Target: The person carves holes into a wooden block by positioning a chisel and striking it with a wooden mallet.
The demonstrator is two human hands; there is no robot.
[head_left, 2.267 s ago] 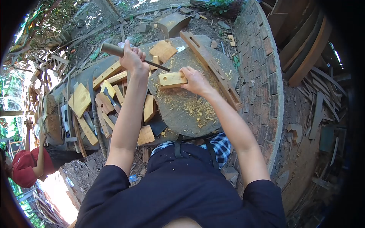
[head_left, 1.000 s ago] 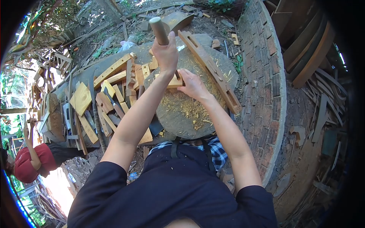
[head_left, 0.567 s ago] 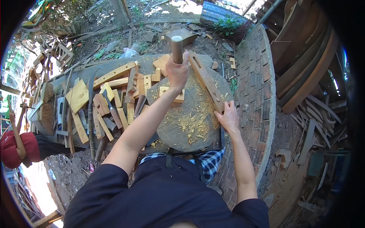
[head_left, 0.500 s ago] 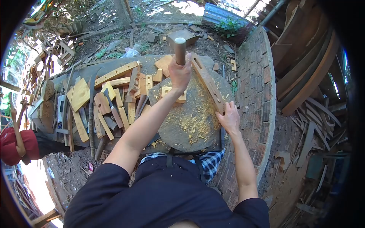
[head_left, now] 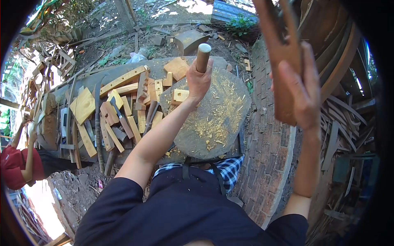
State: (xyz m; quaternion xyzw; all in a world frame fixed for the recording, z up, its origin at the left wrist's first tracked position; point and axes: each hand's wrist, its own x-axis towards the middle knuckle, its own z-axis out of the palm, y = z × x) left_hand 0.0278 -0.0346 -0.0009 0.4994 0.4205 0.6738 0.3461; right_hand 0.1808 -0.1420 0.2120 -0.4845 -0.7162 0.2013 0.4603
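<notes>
Right fingers clamp the slotted timber near one end, left fingers encircle a handle

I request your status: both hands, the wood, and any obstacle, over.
Left hand grips tool handle. Right hand holds slotted beam aloft. Shavings and pale block on stump.

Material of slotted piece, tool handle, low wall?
Slotted piece: likely wood, by its reddish-brown tone; looks smooth, but blur hides grain and coating.
Tool handle: dull brown cylinder with pale flat end, maybe wood; metal not ruled out.
Low wall: brick, rough-looking, by its jointed courses.
</notes>
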